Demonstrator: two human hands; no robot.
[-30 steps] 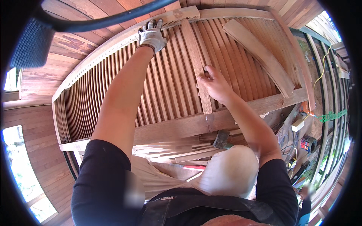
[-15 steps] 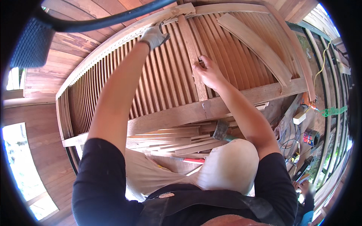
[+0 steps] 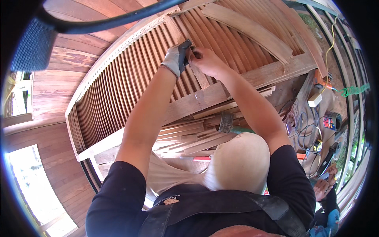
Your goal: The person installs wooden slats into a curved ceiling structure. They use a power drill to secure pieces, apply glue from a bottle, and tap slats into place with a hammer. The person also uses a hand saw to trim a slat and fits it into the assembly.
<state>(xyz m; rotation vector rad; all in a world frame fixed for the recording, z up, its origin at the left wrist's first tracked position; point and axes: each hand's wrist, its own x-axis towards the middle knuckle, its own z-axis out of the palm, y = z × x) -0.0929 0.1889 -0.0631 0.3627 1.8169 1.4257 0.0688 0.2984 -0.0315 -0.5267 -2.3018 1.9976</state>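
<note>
My left hand [image 3: 173, 60], in a grey and black glove, and my bare right hand [image 3: 209, 64] meet over the middle upright [image 3: 173, 31] of a large arched wooden frame with slats. The fingers of both hands are bent and pinched close together. Whatever lies between the fingertips is too small and shaded to name. Narrow slats [image 3: 114, 93] fill the frame left of the upright; wider brown slats [image 3: 229, 49] run on its right. Below the hands passes the frame's long bottom rail [image 3: 179, 108]. A loose curved board [image 3: 250, 32] rests across the right-hand slats.
Below the frame lie stacked wooden strips [image 3: 183, 140] and a hammer head [image 3: 226, 121] by a green handle [image 3: 242, 130]. At right are a white box [image 3: 315, 100], a tin [image 3: 332, 121], tangled cables [image 3: 306, 128] and another person's hands [image 3: 325, 185]. A dark tube [image 3: 106, 25] crosses the top.
My left hand has come down and right from the frame's top edge to meet my right hand. The view has shifted, so the frame sits higher and tilts more.
</note>
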